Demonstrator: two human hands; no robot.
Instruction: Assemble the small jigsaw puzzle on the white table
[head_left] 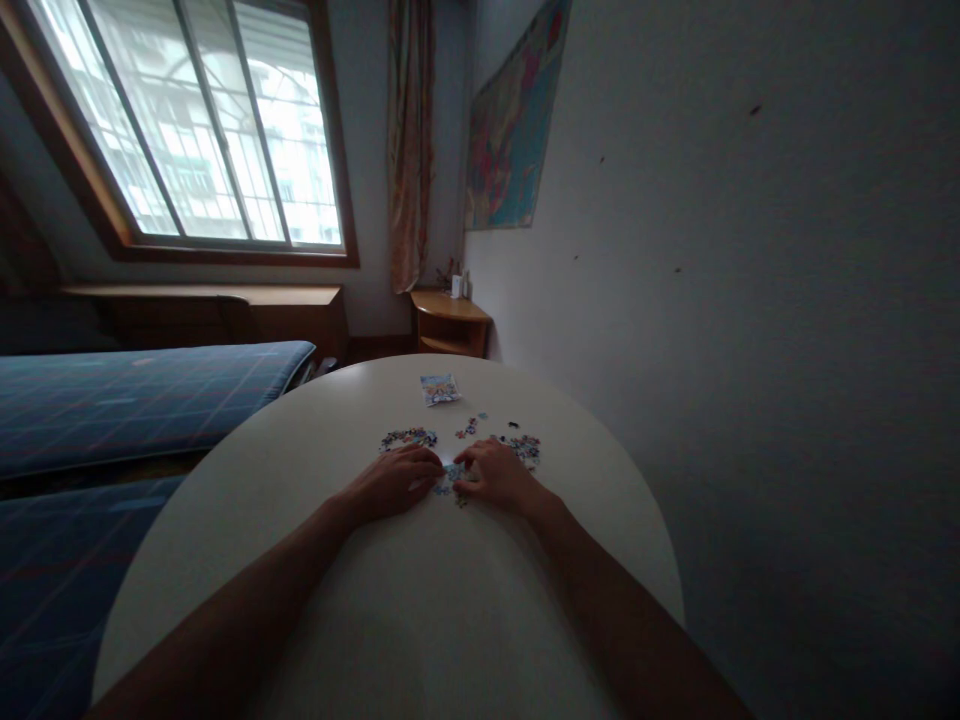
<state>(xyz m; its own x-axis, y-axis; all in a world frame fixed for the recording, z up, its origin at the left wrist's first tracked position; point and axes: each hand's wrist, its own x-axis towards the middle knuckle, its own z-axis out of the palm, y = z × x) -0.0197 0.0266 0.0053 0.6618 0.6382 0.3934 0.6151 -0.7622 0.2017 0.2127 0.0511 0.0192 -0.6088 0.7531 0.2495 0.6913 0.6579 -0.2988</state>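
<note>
Small light-blue jigsaw pieces lie together on the white table between my two hands. From the left, my left hand rests on the tabletop with its fingers curved and closed, the fingertips at the left edge of these pieces. My right hand comes in from the other side, thumb and fingers bent around the right edge of the same pieces. Fingers cover part of the cluster, so single pieces are hard to make out. A pile of mixed pieces lies beyond my left hand, another pile beside my right.
A few loose pieces lie between the piles. Farther back on the round table is a small printed picture sheet. A bed with a blue plaid mattress is at left, a wall at right, a corner shelf behind.
</note>
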